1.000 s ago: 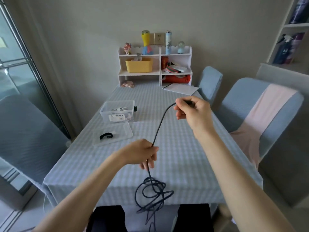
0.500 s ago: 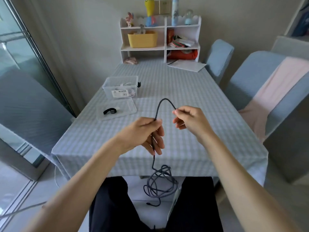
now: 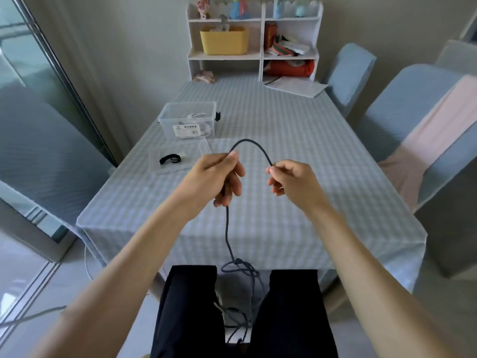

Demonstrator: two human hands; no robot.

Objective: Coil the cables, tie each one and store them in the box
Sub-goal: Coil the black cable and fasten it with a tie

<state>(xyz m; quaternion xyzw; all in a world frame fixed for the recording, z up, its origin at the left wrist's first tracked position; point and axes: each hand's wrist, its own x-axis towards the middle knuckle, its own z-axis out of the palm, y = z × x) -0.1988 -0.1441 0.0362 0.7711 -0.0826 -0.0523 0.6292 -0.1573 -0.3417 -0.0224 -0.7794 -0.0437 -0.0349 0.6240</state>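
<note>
Basically, both hands were up over the near half of the table (image 3: pixel 309 156), each holding the same dark cable (image 3: pixel 254 144). Left hand (image 3: pixel 215 177) pinched the cable between thumb and forefinger at the top, other fingers curled loosely around the run passing down through the palm. Right hand (image 3: pixel 291 180) pinched the cable end at its fingertips, remaining fingers curled under. Between the two pinch points the cable formed a short upward arch, hands near each other but not touching. Below the left hand the cable dropped straight down past the table's front edge, then bunched into a loose tangle between the person's knees and trailed on toward the floor; where the far end lay couldn't be made out. Clear plastic box (image 3: pixel 188 120) sat on the table beyond and left of the left hand, with white cable visible inside and a label on its front wall. Its lid (image 3: pixel 178 158) lay flat just in front of the box, close to the left hand, with a black strap (image 3: pixel 169 159) resting on it. White shelf unit (image 3: pixel 254 37) stood at the far end of the table against the wall, holding a yellow bin (image 3: pixel 224 41). Sheet of paper (image 3: pixel 296 86) lay in front of the shelf on the right. Blue-covered chairs (image 3: pixel 351 71) stood along the right side.
</note>
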